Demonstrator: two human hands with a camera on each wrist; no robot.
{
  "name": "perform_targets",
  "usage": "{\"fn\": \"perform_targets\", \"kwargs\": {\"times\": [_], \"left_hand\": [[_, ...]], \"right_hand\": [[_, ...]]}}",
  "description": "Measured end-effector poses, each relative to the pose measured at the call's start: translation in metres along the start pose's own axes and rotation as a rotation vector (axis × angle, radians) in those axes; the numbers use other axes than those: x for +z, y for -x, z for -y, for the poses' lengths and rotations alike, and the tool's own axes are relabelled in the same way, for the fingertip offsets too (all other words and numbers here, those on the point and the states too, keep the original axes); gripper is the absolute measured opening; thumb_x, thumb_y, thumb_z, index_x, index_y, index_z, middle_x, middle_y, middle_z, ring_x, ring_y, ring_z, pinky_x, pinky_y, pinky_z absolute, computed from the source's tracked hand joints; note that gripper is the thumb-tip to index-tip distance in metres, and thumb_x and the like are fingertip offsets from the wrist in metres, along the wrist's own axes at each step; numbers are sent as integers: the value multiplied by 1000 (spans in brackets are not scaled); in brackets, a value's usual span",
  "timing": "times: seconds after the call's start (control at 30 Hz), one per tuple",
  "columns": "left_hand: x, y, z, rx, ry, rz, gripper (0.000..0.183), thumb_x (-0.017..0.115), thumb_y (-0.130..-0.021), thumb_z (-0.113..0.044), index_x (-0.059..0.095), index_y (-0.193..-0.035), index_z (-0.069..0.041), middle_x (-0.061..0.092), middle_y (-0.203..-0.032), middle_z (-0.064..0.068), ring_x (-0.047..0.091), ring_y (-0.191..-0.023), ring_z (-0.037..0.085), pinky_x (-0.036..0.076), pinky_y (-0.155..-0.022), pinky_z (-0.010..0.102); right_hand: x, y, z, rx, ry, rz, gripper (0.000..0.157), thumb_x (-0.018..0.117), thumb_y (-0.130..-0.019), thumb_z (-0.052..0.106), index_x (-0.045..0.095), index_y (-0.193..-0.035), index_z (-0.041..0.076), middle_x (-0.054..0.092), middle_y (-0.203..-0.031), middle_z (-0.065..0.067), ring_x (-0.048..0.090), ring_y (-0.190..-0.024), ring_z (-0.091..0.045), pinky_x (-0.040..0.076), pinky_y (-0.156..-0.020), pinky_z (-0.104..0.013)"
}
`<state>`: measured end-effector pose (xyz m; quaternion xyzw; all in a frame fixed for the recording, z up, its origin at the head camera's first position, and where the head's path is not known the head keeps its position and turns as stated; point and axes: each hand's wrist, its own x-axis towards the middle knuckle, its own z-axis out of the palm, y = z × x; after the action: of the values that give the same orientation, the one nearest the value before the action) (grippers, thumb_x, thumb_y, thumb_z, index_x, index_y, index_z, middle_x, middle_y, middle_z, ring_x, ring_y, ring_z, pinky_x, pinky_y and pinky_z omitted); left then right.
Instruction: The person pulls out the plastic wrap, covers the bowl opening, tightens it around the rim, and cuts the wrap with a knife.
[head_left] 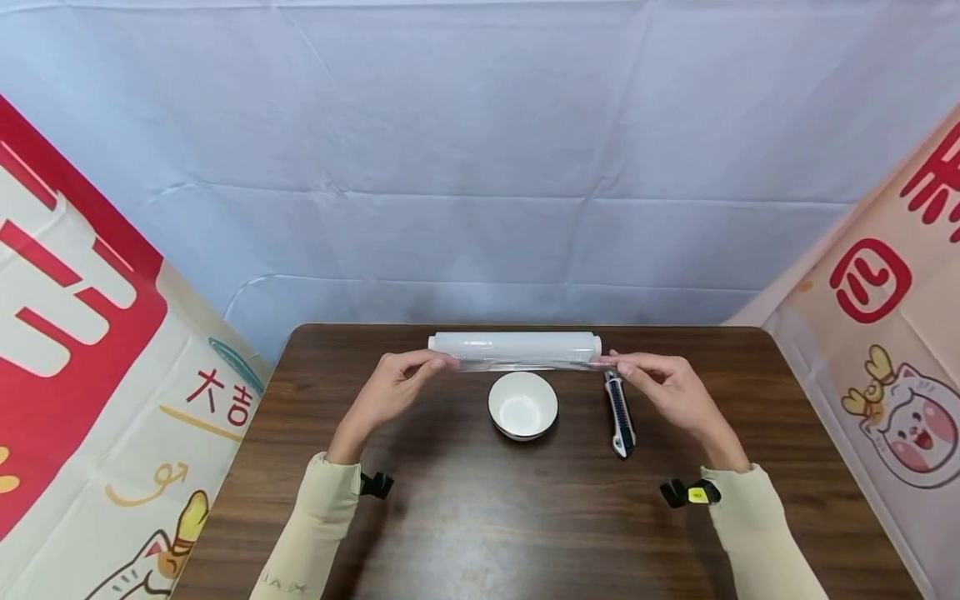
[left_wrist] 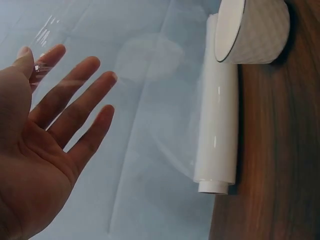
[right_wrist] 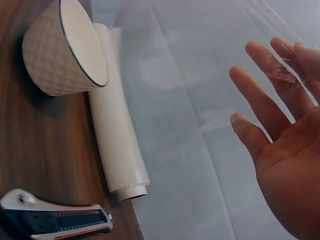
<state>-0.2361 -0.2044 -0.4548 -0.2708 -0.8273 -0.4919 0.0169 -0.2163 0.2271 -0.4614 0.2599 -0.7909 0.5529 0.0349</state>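
A roll of cling film lies near the table's far edge, with a clear sheet of film drawn off it. My left hand pinches one corner of this sheet between thumb and index finger, the other fingers spread, as the left wrist view shows. At the opposite corner my right hand pinches the film the same way. Between the hands, closer to me than the roll, stands a white bowl with a dark rim and a textured outside. The sheet is held up off the table.
A utility knife lies right of the bowl, near my right hand. The brown wooden table has a pale cloth behind it and printed cloths at both sides.
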Motion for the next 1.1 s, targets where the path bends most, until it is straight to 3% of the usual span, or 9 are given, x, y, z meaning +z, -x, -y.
{"fn": "perform_targets", "kwargs": {"times": [0.13,0.4,0.53,0.67,0.77,0.87,1.0,1.1], "left_hand": [[1,7,3,2,-21,0,22,60,-108,-25,80,-116,-23,81,-116,-4,73,-116,11,58,-101,31],[7,20,11,31,20,59,21,63,-106,-15,80,-117,-15,81,-119,3,74,-116,12,58,-100,27],[11,27,14,35,23,76,20,64,-105,-16,80,-117,-15,80,-121,3,73,-120,16,55,-106,27],[14,30,17,46,30,94,19,66,-104,-16,81,-116,-14,79,-123,3,71,-126,21,44,-122,38],[15,32,19,55,25,95,19,65,-105,-15,81,-115,-14,80,-122,4,72,-124,22,36,-127,47],[16,34,21,45,15,91,19,65,-105,-15,81,-114,-15,81,-120,4,74,-121,18,36,-126,52],[17,38,23,22,8,97,19,64,-105,-16,82,-113,-14,81,-119,3,74,-119,15,35,-123,62],[19,42,26,4,5,108,21,63,-106,-19,81,-114,-14,81,-119,0,74,-119,14,43,-119,58]], "right_hand": [[3,5,-1,-1,-7,31,26,56,-105,-4,74,-124,-5,76,-124,20,55,-137,7,40,-114,-9],[3,16,-5,-14,-13,89,28,54,-105,-6,75,-123,-3,78,-126,-6,51,-144,3,37,-119,-13],[4,22,-6,6,-6,100,30,56,-105,-5,76,-126,2,78,-126,-6,48,-146,1,37,-119,-14],[6,26,-8,1,-5,115,31,56,-104,-6,75,-127,3,78,-127,-9,46,-148,0,35,-121,-14],[8,29,-10,6,-11,124,31,57,-104,-6,76,-127,4,77,-128,-4,44,-149,1,33,-122,-13],[10,32,-13,13,-12,127,31,57,-104,-5,76,-126,5,78,-128,2,45,-148,1,33,-121,-12],[14,34,-16,14,5,132,31,58,-104,-4,77,-126,6,78,-126,-3,49,-145,2,33,-120,-11],[16,36,-18,34,13,142,31,58,-105,-2,77,-126,10,78,-127,-6,56,-139,3,41,-115,-11]]}}
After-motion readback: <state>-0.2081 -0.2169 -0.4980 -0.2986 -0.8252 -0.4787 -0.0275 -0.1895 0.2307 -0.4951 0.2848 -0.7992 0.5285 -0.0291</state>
